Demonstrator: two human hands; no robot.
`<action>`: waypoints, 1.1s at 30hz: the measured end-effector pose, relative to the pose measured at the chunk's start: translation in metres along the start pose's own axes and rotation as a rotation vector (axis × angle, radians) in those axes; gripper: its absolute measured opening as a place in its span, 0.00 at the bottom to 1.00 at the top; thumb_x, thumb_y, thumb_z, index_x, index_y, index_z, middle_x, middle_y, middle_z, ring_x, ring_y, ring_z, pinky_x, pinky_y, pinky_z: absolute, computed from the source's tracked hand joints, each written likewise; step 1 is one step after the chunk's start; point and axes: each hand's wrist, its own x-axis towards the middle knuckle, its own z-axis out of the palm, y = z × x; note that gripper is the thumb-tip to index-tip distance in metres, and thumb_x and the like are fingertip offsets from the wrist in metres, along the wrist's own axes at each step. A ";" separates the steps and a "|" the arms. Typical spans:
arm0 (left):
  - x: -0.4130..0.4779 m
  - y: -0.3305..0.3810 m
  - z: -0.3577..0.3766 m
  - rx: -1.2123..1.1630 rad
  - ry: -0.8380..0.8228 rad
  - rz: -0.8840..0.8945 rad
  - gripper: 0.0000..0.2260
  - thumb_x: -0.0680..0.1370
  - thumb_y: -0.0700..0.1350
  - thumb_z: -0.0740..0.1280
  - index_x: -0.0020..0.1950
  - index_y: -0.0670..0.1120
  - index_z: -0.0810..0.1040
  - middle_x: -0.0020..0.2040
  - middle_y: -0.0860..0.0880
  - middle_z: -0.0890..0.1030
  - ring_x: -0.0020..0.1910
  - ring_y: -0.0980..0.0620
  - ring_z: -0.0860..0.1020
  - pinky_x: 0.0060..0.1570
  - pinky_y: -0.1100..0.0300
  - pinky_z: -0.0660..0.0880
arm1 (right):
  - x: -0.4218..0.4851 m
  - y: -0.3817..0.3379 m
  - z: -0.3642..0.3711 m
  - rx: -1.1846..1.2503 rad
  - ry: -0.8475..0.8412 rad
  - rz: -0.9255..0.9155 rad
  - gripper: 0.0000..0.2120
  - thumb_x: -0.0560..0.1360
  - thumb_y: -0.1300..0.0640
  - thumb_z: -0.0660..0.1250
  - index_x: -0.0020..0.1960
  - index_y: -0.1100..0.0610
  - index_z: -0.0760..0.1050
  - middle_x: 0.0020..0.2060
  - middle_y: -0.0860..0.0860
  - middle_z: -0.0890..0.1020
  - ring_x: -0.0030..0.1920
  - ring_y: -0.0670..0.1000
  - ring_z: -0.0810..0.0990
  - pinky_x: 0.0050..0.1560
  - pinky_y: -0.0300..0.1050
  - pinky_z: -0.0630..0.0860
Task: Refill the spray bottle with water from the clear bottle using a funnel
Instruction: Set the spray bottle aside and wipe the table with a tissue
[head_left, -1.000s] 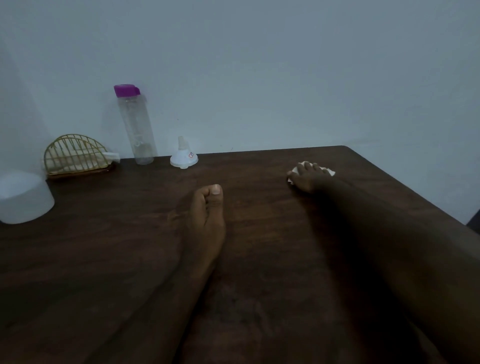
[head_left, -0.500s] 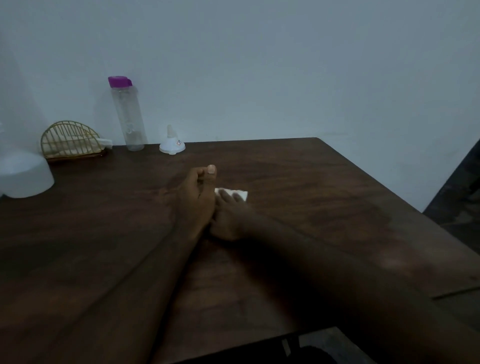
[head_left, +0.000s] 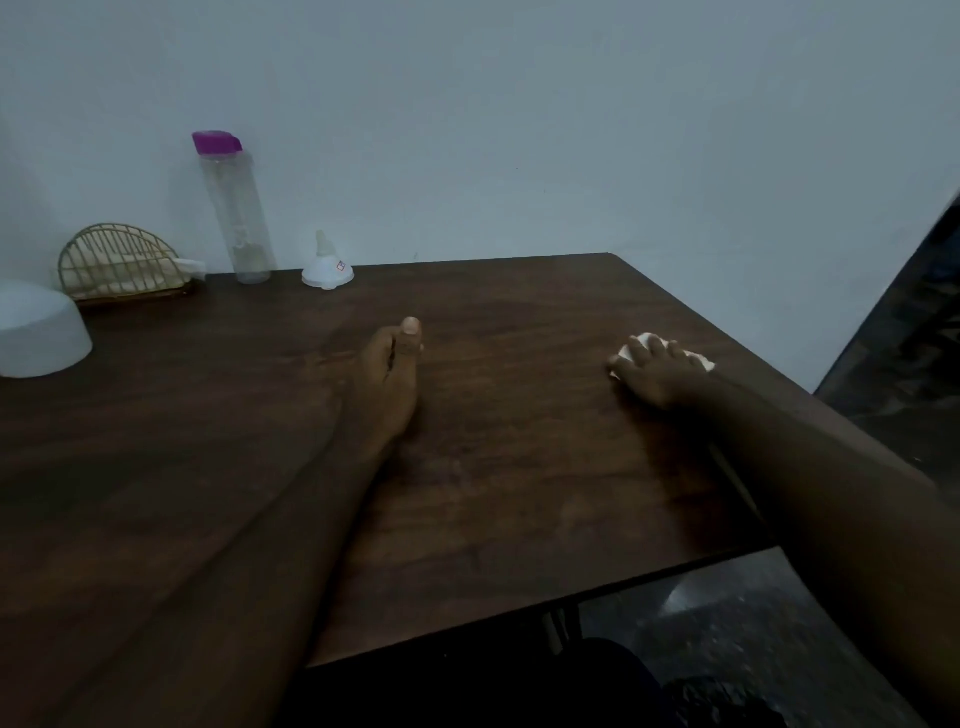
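Observation:
The clear bottle with a purple cap stands upright at the table's back edge by the wall. Just right of it, a white funnel sits upside down, spout up. My left hand rests on its side mid-table, fingers curled into a fist with the thumb on top, holding nothing I can see. My right hand lies flat near the table's right edge, fingers spread, pressing a white tissue onto the wood. No spray bottle is in view.
A gold wire napkin holder with paper in it stands at the back left. A white rounded container sits at the left edge. The dark wooden table ends at the right and at the front, with dark floor beyond.
My right hand slid the tissue from the right side to the centre beside my left hand, then back out to the right. My left hand stayed in place.

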 end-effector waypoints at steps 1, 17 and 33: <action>0.001 -0.001 0.001 -0.021 -0.005 -0.019 0.22 0.81 0.61 0.52 0.49 0.47 0.78 0.47 0.52 0.82 0.48 0.57 0.78 0.48 0.63 0.71 | -0.011 0.004 0.003 0.018 0.007 0.011 0.34 0.79 0.33 0.40 0.80 0.48 0.46 0.80 0.54 0.45 0.79 0.61 0.44 0.76 0.63 0.46; 0.010 -0.012 0.007 -0.031 -0.110 -0.074 0.23 0.79 0.66 0.51 0.48 0.52 0.77 0.48 0.52 0.81 0.50 0.55 0.79 0.60 0.50 0.73 | 0.045 -0.081 -0.030 0.018 0.027 -0.143 0.38 0.78 0.31 0.45 0.80 0.53 0.49 0.80 0.53 0.48 0.79 0.58 0.48 0.76 0.62 0.50; 0.005 -0.007 0.001 -0.106 -0.080 -0.152 0.26 0.76 0.70 0.47 0.53 0.55 0.76 0.50 0.54 0.81 0.53 0.55 0.78 0.62 0.47 0.73 | -0.096 -0.036 0.010 0.052 0.076 -0.401 0.29 0.84 0.43 0.46 0.80 0.55 0.48 0.80 0.50 0.49 0.79 0.49 0.49 0.78 0.49 0.47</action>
